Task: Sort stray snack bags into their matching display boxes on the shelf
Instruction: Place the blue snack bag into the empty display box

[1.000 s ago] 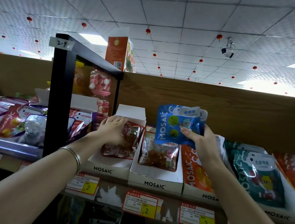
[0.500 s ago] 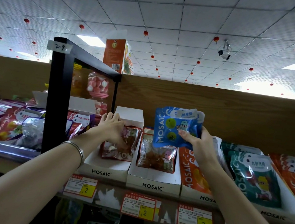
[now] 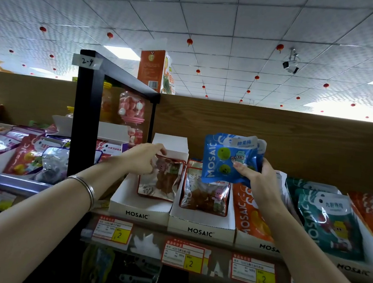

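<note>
In the middle right of the frame I see my right hand raised in front of the shelf, its fingers closed on a small stack of glossy blue snack bags with green fruit and a cartoon figure printed on them. The bags stand upright, held clear above the boxes, and at least one more blue bag peeks out behind the front one.

My left hand, with a thin silver bangle on the wrist, reaches into the white cardboard display box marked MOSAIC at centre frame. Its fingers curl over the top edge of a clear red-edged bag of brown dried fruit lying in that box; I cannot tell whether they actually pinch it or just rest on it.

Just to the right sits a second white MOSAIC box with a similar clear bag of brown fruit, directly below the blue bags. Further right lies an orange bag in its box, partly behind my right forearm, then dark teal bags toward the right edge. Yellow-and-red price tags line the shelf edge along the lower part of the frame. A black metal shelf post stands left of centre.
</note>
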